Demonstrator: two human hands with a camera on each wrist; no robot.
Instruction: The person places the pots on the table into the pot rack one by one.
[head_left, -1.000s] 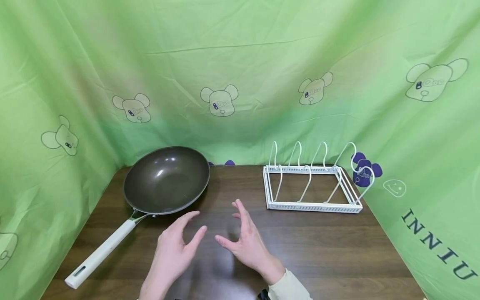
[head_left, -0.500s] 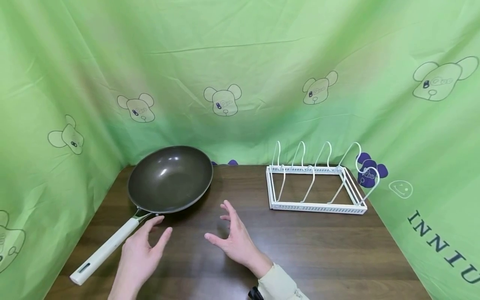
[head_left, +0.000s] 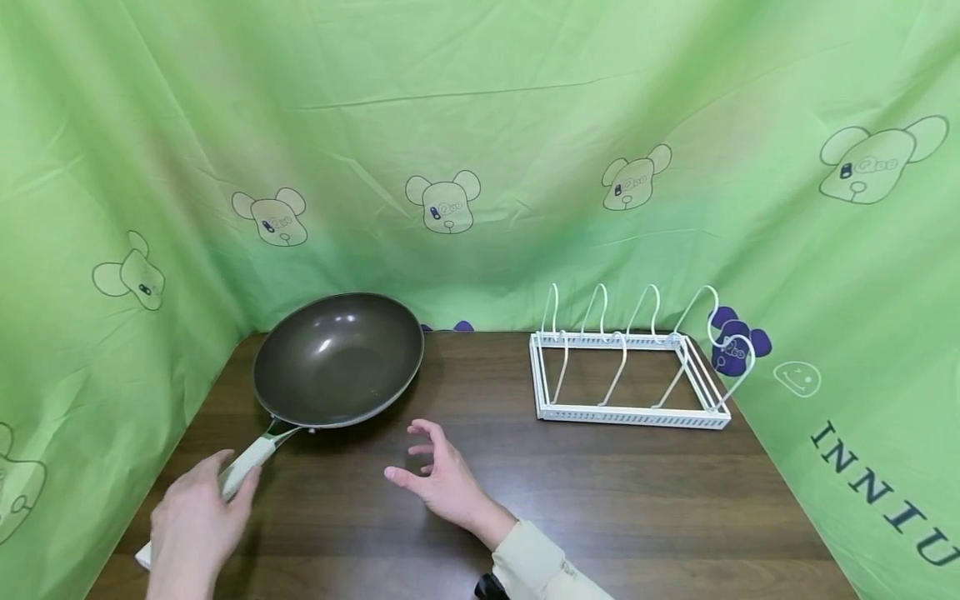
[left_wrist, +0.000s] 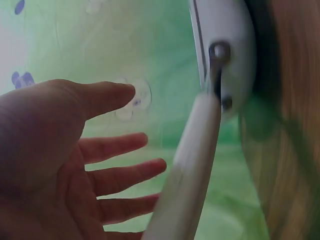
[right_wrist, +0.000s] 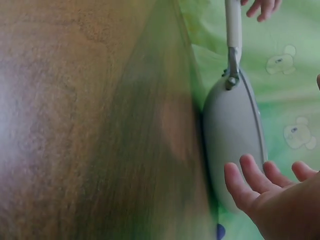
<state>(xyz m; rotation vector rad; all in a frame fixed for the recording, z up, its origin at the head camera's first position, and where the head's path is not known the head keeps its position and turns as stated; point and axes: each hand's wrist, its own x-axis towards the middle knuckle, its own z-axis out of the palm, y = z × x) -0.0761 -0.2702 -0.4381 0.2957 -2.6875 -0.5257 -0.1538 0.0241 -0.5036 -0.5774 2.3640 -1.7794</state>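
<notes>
A dark frying pan point(head_left: 337, 362) with a white handle point(head_left: 247, 467) lies at the left of the table, its handle pointing toward the near left. Over that handle hovers my left hand point(head_left: 197, 517), thumb on one side and fingers on the other. In the left wrist view the fingers point(left_wrist: 125, 176) are extended and a gap shows between the thumb and the handle point(left_wrist: 190, 165). My right hand point(head_left: 442, 479) hangs above the table to the right of the pan, fingers spread and loosely bent, holding nothing. The right wrist view shows the pan's pale outer side point(right_wrist: 232, 130) beyond its fingertips.
A white wire rack point(head_left: 630, 414) with several upright loops stands at the table's back right. Green cloth point(head_left: 480, 108) with bear prints surrounds the brown wooden table point(head_left: 637, 500) at the back and sides.
My left hand has moved left and nearer, from the middle of the table to over the pan's handle. The right hand has drifted a little left. Pan and rack stay put.
</notes>
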